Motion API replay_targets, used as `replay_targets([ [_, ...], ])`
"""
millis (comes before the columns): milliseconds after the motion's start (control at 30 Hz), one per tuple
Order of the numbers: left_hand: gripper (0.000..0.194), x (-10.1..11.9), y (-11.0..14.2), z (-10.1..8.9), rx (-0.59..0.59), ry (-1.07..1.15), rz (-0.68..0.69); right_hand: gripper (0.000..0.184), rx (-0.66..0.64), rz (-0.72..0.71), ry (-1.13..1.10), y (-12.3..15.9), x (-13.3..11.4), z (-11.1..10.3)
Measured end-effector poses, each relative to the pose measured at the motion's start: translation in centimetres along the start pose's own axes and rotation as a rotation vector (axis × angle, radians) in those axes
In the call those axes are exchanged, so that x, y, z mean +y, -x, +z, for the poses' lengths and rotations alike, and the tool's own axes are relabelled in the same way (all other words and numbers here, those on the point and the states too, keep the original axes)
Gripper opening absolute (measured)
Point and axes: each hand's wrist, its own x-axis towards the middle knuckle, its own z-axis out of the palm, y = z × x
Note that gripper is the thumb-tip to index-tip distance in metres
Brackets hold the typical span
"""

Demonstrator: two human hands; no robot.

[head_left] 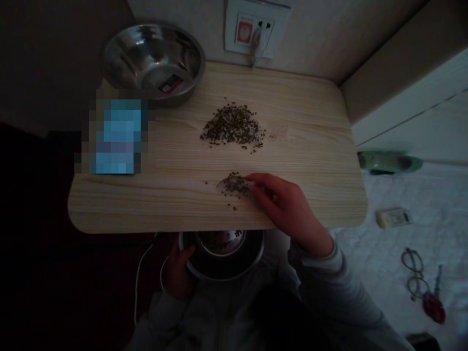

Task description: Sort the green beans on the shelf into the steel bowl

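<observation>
My right hand [283,200] reaches over the front of the wooden table, fingers pinched on a greyish, see-through piece [224,185] with a rounded, spoon-like end. Its exact kind is hard to tell in the dim light. Small dark green beans [237,184], like mung beans, lie at and around that piece. Farther back spreads a larger loose pile of the same beans [234,124]. Below the table's front edge, my left hand [180,268] grips the rim of a round metal bowl [224,273], thumb over the edge. A few beans show inside it.
A large steel basin [153,58] stands at the table's back left, beside a blurred-out blue screen [119,136]. Behind the table [307,146] is a wall socket [256,31] with a plug. At right, a white quilted surface [373,263] bears a remote [394,217] and a green bottle [389,162].
</observation>
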Motion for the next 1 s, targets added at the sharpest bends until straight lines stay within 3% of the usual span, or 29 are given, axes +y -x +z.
replay_targets([
  [333, 0.019, 0.4, 0.3, -0.7, 0.006, -0.119, 0.07, 0.025, -0.008, 0.009, 0.005, 0.2, 0.0, -0.1],
  [567, 0.023, 0.2, -0.1, 0.0, -0.002, -0.109, 0.076, 0.024, 0.036, 0.013, -0.014, 0.1, 0.2, 0.0],
  [800, 0.012, 0.0, -0.1, -1.0, -0.007, -0.188, 0.135, 0.024, 0.036, 0.045, -0.044, 0.8, -0.7, 0.3],
  [1000, 0.017, 0.7, 0.1, -0.2, -0.016, -0.123, 0.081, 0.022, 0.057, 0.087, -0.079, 1.2, -1.0, 1.0],
])
